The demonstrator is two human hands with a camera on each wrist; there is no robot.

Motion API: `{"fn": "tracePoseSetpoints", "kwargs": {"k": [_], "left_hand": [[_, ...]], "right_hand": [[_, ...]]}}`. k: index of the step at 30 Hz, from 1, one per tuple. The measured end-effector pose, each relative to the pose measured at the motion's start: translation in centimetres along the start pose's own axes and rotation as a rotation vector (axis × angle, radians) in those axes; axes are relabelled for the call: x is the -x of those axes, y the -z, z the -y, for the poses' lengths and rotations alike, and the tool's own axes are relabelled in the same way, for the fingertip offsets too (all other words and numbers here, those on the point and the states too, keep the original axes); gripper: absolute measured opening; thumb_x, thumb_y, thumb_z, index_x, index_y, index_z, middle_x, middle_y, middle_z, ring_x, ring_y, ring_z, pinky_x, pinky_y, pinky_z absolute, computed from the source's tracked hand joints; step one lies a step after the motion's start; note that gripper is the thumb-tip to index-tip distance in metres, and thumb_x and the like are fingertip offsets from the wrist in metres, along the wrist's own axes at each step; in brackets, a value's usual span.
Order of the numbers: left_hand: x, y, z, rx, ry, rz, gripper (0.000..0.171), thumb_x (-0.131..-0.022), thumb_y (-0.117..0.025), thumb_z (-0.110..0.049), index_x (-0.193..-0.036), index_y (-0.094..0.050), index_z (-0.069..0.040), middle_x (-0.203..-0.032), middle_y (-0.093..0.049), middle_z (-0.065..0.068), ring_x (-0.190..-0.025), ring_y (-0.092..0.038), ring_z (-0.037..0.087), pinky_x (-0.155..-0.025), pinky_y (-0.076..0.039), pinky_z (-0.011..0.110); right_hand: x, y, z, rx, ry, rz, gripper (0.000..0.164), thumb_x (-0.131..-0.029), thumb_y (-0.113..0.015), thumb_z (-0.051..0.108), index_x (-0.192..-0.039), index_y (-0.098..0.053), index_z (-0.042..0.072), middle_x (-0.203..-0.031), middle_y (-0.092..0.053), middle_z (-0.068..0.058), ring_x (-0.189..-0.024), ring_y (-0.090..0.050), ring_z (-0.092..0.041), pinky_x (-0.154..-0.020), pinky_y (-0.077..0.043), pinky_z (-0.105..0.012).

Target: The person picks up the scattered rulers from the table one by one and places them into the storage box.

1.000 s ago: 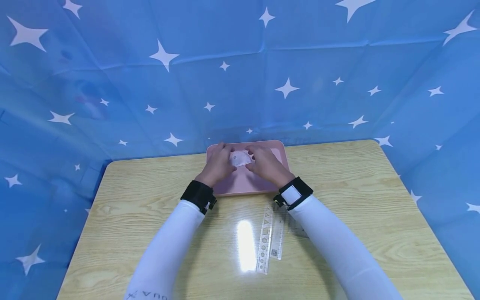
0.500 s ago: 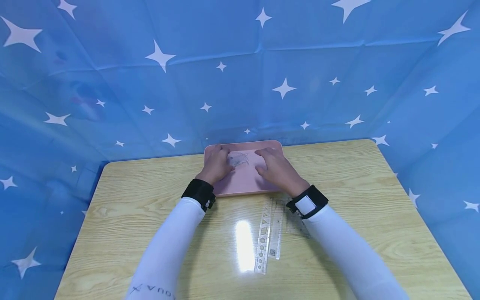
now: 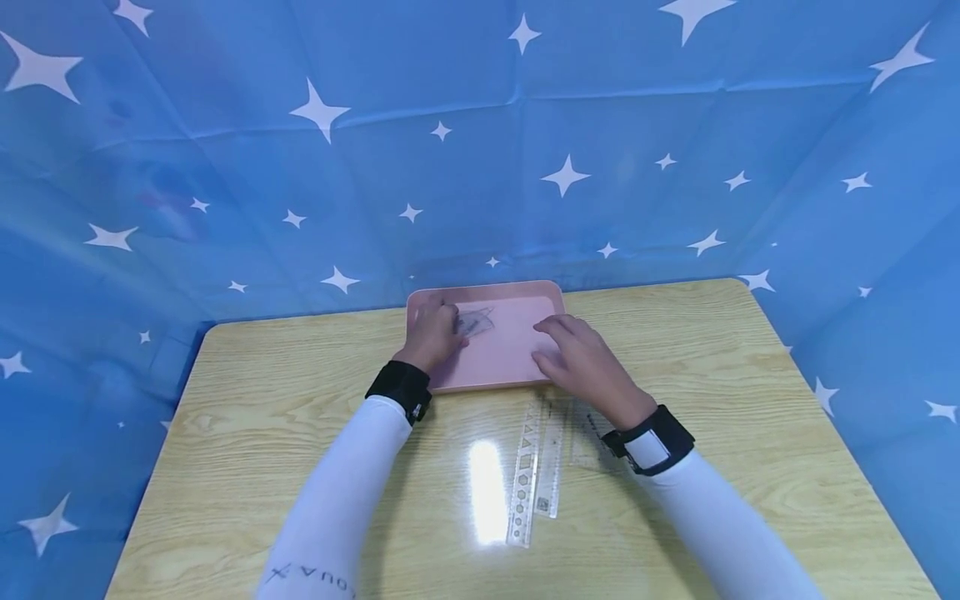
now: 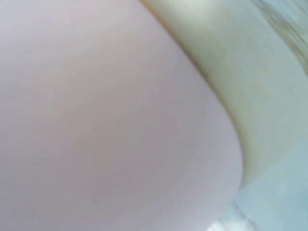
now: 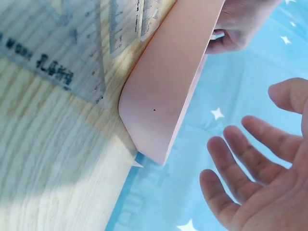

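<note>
In the head view my left hand point(image 3: 432, 335) is over the left side of a pink tray point(image 3: 517, 383), its fingers bent beside a clear plastic piece point(image 3: 476, 322) with dark lines. Whether the fingers grip that piece or only touch it cannot be made out. My right hand point(image 3: 581, 358) is at the tray's right edge, fingers spread and holding nothing; the right wrist view shows its palm and parted fingers point(image 5: 250, 159). Two clear rulers, a stencil ruler point(image 3: 521, 487) and a plain ruler point(image 3: 550, 467), lie in front of the tray. A clear set square point(image 3: 588, 442) lies partly under my right forearm.
All of this is on a wood-grain table point(image 3: 285, 417). The tray stands at its back edge, close to a blue curtain point(image 3: 465, 183) with white stars. Only the tray's pink surface point(image 4: 115, 115), the table and some curtain show in the left wrist view.
My right hand has come away from the clear piece, moving right and towards me to the tray's right edge. My left hand has stayed beside the piece, its fingers now more bent.
</note>
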State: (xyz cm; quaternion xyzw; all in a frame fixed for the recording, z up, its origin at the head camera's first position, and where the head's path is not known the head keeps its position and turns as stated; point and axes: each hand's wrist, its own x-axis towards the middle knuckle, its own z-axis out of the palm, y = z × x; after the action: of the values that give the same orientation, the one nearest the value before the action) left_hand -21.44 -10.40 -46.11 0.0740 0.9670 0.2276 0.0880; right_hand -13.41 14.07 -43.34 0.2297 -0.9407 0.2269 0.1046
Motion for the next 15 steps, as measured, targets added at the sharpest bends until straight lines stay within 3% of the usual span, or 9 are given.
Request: {"fn": "tracePoseSetpoints", "kwargs": {"k": [5,15], "left_hand": [[-0.2,-0.3,0.2,0.041,0.023,0.007,0.038,-0.082,-0.076,-0.019,-0.114,-0.064,-0.002,-0.13,-0.048,0.011,-0.109,-0.046,0.025,-0.101,-0.042,0.04],[0.1,-0.4,0.0,0.012,0.044,0.002,0.055,-0.083,-0.076,-0.023,-0.128,-0.056,-0.001,-0.138,-0.045,0.016,-0.116,-0.049,0.027,-0.106,-0.041,0.04]], "right_hand": [[1.3,0.5,-0.3,-0.012,-0.03,-0.002,0.037,-0.092,-0.062,0.03,-0.121,-0.061,0.007,-0.124,-0.06,-0.011,-0.118,-0.055,-0.027,-0.102,-0.045,-0.043],[2.3,0.7,-0.5,0.013,-0.031,-0.005,0.036,-0.092,-0.062,0.03,-0.121,-0.061,0.008,-0.123,-0.06,-0.01,-0.116,-0.056,-0.026,-0.1,-0.047,-0.043]]}}
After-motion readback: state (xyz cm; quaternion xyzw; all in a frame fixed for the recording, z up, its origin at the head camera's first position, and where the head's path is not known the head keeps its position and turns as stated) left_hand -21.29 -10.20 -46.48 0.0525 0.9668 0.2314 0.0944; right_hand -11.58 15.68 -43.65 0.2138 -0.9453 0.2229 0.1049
